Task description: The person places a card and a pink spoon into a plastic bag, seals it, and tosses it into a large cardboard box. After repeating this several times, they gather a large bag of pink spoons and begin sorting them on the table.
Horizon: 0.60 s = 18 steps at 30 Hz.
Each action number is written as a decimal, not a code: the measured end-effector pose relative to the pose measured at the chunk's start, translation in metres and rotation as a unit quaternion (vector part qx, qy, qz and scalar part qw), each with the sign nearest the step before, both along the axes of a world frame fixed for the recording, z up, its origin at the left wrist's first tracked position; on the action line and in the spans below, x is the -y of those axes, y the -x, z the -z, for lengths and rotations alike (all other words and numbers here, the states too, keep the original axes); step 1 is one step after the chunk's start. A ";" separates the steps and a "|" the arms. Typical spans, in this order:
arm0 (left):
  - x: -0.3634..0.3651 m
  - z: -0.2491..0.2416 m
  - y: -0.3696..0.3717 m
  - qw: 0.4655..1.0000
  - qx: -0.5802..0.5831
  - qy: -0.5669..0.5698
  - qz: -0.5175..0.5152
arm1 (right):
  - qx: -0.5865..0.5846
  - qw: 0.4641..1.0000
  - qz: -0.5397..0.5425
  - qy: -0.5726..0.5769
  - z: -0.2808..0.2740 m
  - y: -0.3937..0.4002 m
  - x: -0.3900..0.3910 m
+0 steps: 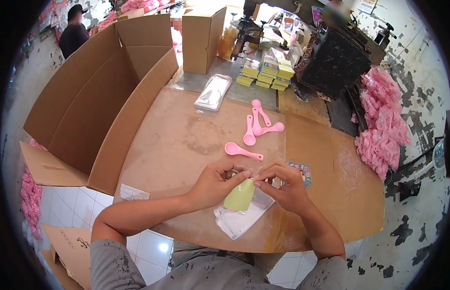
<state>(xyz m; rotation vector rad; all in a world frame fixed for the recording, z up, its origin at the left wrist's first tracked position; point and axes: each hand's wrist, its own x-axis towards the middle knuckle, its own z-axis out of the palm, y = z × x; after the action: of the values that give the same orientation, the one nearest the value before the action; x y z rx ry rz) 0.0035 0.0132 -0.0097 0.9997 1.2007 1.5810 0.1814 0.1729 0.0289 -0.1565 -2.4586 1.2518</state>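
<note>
My left hand (222,181) and my right hand (284,186) pinch the top edge of a small clear plastic bag with a yellow-green card (238,195) in it. The fingertips of both hands nearly meet at the bag's mouth. Under the card lies a pile of clear plastic bags (239,223) near the table's front edge. Just beyond my hands rests a single pink measuring spoon (242,151). Farther off, several more pink spoons (257,124) overlap in a loose group. A printed blue card (305,173) lies partly hidden behind my right hand.
A large open cardboard box (130,111) stands along the left. At the back are a stack of clear bags (214,92), a tall carton (201,43) and bundled cards (267,70). Pink items (380,125) hang at the right. Another person (74,34) is at the far left.
</note>
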 end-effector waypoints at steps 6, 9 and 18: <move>-0.001 0.001 -0.002 0.999 -0.030 -0.029 -0.028 | -0.042 0.919 0.043 0.389 0.004 0.008 0.009; -0.001 0.004 -0.003 0.996 -0.074 -0.029 -0.040 | 0.039 0.924 0.020 0.379 0.008 0.003 0.004; -0.005 -0.002 -0.001 0.999 0.035 -0.026 -0.011 | 0.021 0.935 0.053 0.349 0.013 -0.001 -0.008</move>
<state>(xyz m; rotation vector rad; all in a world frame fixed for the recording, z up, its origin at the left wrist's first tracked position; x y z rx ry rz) 0.0049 0.0182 -0.0077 0.9597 1.1315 1.6594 0.1821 0.1812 0.0164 -0.4950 -1.8921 2.0268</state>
